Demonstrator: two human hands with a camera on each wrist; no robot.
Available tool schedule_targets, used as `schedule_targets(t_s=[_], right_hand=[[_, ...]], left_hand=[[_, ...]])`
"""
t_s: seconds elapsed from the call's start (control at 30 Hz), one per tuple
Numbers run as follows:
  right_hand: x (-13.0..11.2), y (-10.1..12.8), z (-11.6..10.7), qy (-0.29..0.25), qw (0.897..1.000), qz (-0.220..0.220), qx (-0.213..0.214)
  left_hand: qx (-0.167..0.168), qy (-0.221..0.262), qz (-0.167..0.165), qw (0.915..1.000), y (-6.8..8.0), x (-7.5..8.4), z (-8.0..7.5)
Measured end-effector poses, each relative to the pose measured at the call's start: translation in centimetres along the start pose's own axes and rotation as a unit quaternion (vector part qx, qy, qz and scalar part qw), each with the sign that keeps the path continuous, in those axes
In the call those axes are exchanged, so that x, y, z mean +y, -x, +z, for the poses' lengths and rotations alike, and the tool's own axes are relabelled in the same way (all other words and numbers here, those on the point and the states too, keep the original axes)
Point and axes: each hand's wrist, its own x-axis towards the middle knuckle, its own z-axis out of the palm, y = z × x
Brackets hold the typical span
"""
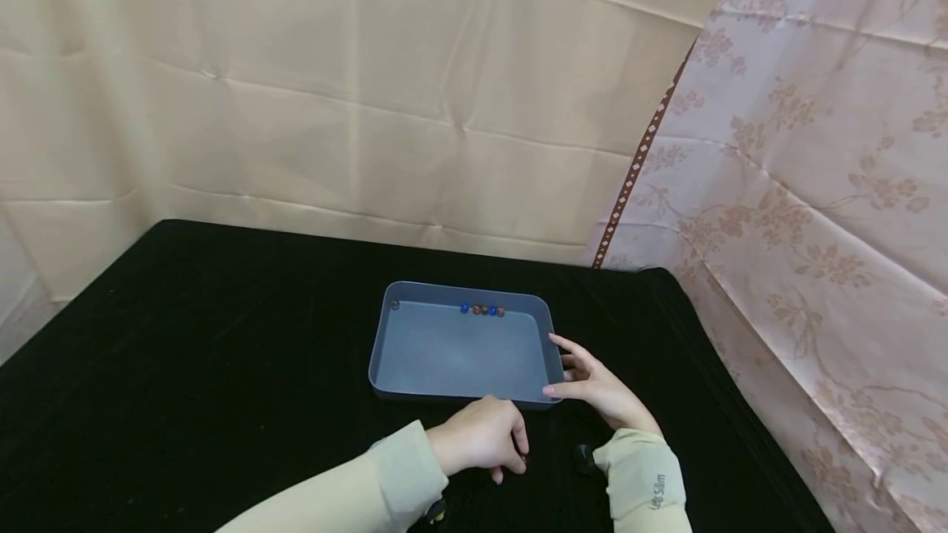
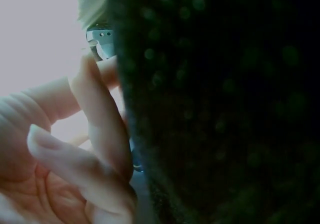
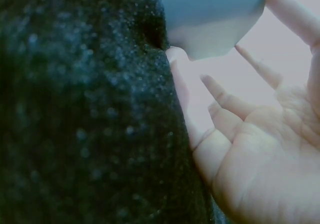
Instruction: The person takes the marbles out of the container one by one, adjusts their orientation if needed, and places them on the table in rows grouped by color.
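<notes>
Big black cloth table point(image 1: 222, 352) fills the lower frame, and I've got the grey tray point(image 1: 385, 336) sitting dead centre. My right hand point(image 1: 592, 385) rests straight-fingered against its right-hand near corner, probably steadying it. The marbles point(image 1: 482, 310) line the far wall. My left hand point(image 1: 481, 434), bottom centre, curls down onto the cloth; whether it pinches anything, can't tell. Only the right wrist view shows the open palm point(image 3: 270, 159).

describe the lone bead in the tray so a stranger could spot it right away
On the black table sits a grey-blue tray. Five beads line its far wall, but the lone bead lies in the far left corner, dark and apart from that row.
</notes>
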Motion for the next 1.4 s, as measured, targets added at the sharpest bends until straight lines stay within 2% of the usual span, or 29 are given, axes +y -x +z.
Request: schedule_targets(t_s=[0.47,0.73,1.13,1.4], right_hand=[[-0.1,0.0,0.1,0.0,1.0,0.003,0.001],[-0.2,0.0,0.1,0.002,1.0,-0.007,-0.004],[0.0,-0.2,0.0,-0.003,1.0,-0.003,-0.002],[0.2,-0.2,-0.1,-0.008,1.0,-0.002,-0.005]], left_hand=[[0.003,0.009,-0.001,1.0,0.1,0.1,0.0],[0.009,-0.002,0.017,0.9998,0.1,0.5,-0.6],[0.026,0.041,0.042,0.9979,0.2,1.6,-2.8],[0.038,0.08,0.029,0.9956,0.2,1.7,-4.2]])
